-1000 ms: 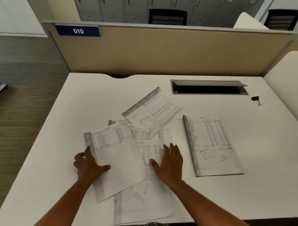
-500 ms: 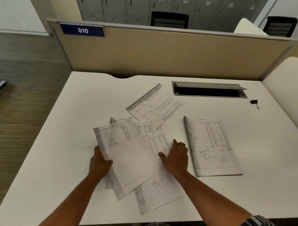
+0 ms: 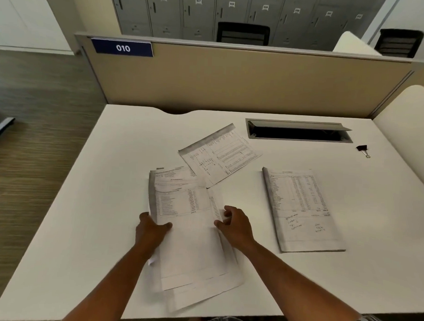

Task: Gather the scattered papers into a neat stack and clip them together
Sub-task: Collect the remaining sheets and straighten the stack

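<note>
A loose pile of printed sheets point(image 3: 189, 231) lies at the near middle of the white desk point(image 3: 84, 216). My left hand point(image 3: 151, 230) grips the pile's left edge, thumb on top. My right hand point(image 3: 235, 226) holds the pile's right edge with curled fingers. Another printed sheet point(image 3: 220, 156) lies tilted just beyond the pile, its near corner over the pile's far end. A separate sheet with handwriting point(image 3: 300, 209) lies flat to the right. A black binder clip point(image 3: 363, 150) sits at the desk's far right.
A grey cable tray point(image 3: 298, 131) with its lid up is sunk into the desk's far side. A beige partition point(image 3: 233, 81) marked 010 closes the back. A white curved panel point(image 3: 409, 133) stands at the right edge. Wooden floor is to the left.
Both hands have pushed the fanned sheets together into one roughly aligned pile. The pile has turned nearly upright in view, and the hands have come to its two side edges.
</note>
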The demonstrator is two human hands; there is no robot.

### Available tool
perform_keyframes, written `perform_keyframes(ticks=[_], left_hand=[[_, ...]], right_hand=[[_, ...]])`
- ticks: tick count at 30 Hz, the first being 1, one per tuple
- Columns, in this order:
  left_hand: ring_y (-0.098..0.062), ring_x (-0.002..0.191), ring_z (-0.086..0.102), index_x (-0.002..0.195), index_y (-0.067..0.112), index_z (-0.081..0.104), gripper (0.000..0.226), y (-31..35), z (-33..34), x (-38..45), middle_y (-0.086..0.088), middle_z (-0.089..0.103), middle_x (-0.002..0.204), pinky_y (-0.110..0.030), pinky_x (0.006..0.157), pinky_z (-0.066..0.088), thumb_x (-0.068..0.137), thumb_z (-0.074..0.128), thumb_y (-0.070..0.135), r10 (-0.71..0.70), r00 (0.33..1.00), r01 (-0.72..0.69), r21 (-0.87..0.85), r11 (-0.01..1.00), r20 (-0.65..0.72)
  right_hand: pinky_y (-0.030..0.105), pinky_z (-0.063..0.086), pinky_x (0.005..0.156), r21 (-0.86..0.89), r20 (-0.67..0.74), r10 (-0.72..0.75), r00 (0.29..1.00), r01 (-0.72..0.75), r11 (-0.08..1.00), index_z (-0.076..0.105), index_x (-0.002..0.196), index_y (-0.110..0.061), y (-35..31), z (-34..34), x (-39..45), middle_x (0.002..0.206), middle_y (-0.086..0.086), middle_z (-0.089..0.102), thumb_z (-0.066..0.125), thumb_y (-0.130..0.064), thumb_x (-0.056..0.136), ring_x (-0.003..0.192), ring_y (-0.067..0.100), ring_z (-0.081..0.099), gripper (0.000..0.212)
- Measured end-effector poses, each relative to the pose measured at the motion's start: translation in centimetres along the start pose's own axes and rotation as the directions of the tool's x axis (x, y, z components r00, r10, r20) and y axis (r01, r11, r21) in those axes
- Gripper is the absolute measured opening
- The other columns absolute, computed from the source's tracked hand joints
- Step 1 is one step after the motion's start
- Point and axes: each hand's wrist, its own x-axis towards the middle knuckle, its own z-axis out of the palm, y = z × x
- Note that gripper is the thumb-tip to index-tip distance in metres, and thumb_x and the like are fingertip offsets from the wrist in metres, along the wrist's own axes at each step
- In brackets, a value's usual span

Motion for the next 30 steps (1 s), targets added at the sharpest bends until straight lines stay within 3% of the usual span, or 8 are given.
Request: perform_keyframes(ticks=[2,5,10,14,17,23,27,30], left_hand=[[-0.029,0.094,0.065,0.118,0.006,0.056,0.047,0.0,-0.3,0.5,-0.009,0.067,0.111,-0.04,0.083,0.056,0.079,0.08,0.017,-0.083,0.995,0.089,-0.162,0.983,0.049],[-0.031,0.089,0.067,0.113,0.001,0.066,0.031,-0.1,-0.6,0.6,-0.015,0.071,0.105,-0.041,0.082,0.056,0.085,0.074,0.012,-0.108,0.987,0.133,-0.22,0.966,0.12],[-0.03,0.096,0.066,0.114,0.007,0.06,0.033,0.4,-0.1,0.1,-0.011,0.067,0.109,-0.046,0.089,0.056,0.085,0.074,0.016,-0.019,0.993,0.039,-0.164,0.986,0.12],[-0.032,0.1,0.065,0.118,0.004,0.046,0.046,0.6,0.3,0.0,-0.013,0.063,0.113,-0.049,0.089,0.056,0.083,0.075,0.01,-0.053,0.992,0.072,-0.174,0.982,0.113],[-0.032,0.102,0.064,0.119,0.004,0.048,0.049,-0.1,0.2,-0.2,-0.014,0.064,0.115,-0.047,0.09,0.056,0.078,0.076,0.001,-0.079,0.991,0.099,-0.195,0.976,0.107],[-0.022,0.096,0.067,0.11,0.02,0.063,0.032,-0.3,-0.9,-1.5,-0.002,0.07,0.11,-0.031,0.074,0.055,0.083,0.077,0.011,0.027,0.987,0.028,-0.343,0.939,0.156],[-0.02,0.096,0.072,0.112,0.025,0.068,0.037,0.9,-2.4,-2.9,0.003,0.075,0.105,-0.031,0.072,0.06,0.078,0.082,0.03,0.106,0.966,0.002,-0.419,0.908,0.235],[-0.018,0.091,0.074,0.114,0.026,0.067,0.044,1.4,-3.6,-3.7,0.003,0.076,0.105,-0.033,0.071,0.061,0.076,0.081,0.043,0.13,0.961,-0.002,-0.464,0.886,0.245]], right_hand=[[0.015,0.046,0.074,0.016,0.004,0.011,1.0,-0.011,1.0,0.058,0.135,-0.017,0.3,-0.3,0.2,0.115,-0.005,0.062,0.082,-0.033,0.079,0.082,-0.001,0.061,0.062],[0.028,0.053,0.084,-0.055,-0.005,0.048,0.999,-0.048,0.997,0.058,0.128,-0.024,1.0,-0.9,0.1,0.119,-0.002,0.054,0.081,-0.038,0.077,0.094,0.011,0.063,0.058],[0.033,0.051,0.098,-0.074,0.006,0.014,1.0,-0.013,0.997,0.059,0.134,-0.032,1.1,-0.8,-0.4,0.126,-0.002,0.051,0.078,-0.044,0.08,0.115,0.017,0.058,0.058],[0.034,0.048,0.101,-0.098,0.079,-0.032,0.996,0.039,0.994,0.068,0.12,-0.042,1.0,-0.4,-0.7,0.123,-0.008,0.052,0.074,-0.049,0.083,0.118,0.016,0.052,0.038],[0.038,0.049,0.103,-0.078,0.127,-0.034,0.991,0.044,0.996,0.069,0.122,-0.038,0.9,-0.6,-0.9,0.127,-0.009,0.056,0.074,-0.049,0.083,0.118,0.015,0.056,0.041],[0.028,0.048,0.078,0.147,0.069,0.067,0.995,-0.076,0.986,0.058,0.104,-0.024,0.3,-1.0,-1.2,0.102,-0.004,0.054,0.076,-0.048,0.084,0.08,0.01,0.053,0.036],[0.031,0.056,0.081,0.388,0.255,0.205,0.945,-0.294,0.873,0.05,0.132,-0.024,-2.0,-1.6,-1.2,0.119,-0.001,0.061,0.077,-0.056,0.083,0.095,0.014,0.063,0.064],[0.034,0.059,0.073,0.454,0.396,0.232,0.889,-0.409,0.791,0.051,0.092,-0.026,-3.1,-2.1,-1.0,0.094,0.005,0.064,0.085,-0.053,0.075,0.077,0.02,0.062,0.047]])
